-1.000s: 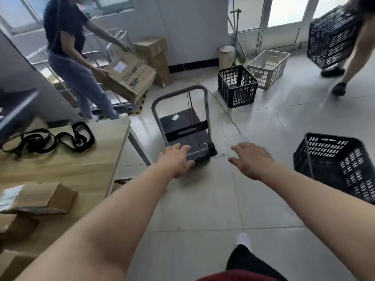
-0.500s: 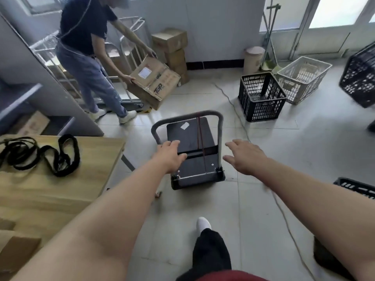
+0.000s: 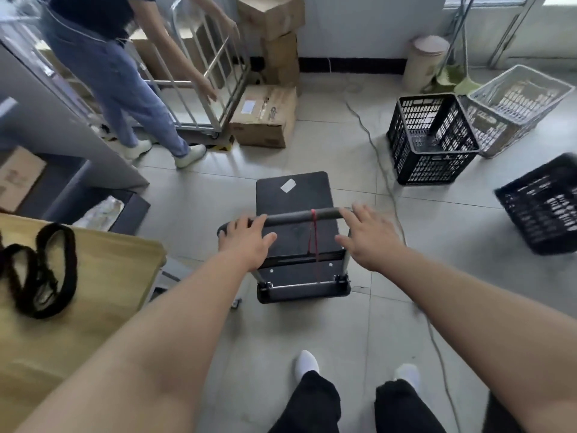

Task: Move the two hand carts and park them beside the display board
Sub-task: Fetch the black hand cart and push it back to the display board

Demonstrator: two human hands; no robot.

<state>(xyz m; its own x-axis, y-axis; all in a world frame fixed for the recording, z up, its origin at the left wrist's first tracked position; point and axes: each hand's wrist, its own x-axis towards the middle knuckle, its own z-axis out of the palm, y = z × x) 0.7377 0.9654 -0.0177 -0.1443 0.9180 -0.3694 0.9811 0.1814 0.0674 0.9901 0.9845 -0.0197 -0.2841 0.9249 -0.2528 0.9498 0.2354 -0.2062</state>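
Observation:
A black folding hand cart (image 3: 293, 195) stands on the tiled floor just ahead of my feet, its grey handle bar (image 3: 290, 217) upright and facing me. A red string (image 3: 313, 242) hangs from the bar. My left hand (image 3: 246, 242) lies over the left end of the bar with its fingers extended, not curled round it. My right hand (image 3: 368, 242) is at the right end of the bar, fingers spread, touching it or just short of it. A wire-sided metal cart (image 3: 193, 73) stands at the back left, with another person's hand on it.
A wooden table (image 3: 103, 276) with black straps (image 3: 40, 276) is close on my left. A person (image 3: 125, 89) and a cardboard box (image 3: 265, 117) stand behind the cart. Black crates (image 3: 431, 142) (image 3: 543, 204), a grey basket (image 3: 515, 104) and a floor cable (image 3: 384, 170) lie to the right.
I have stepped up to the cart and both hands have reached its handle bar. The other person has set the box on the floor and taken hold of the wire cart.

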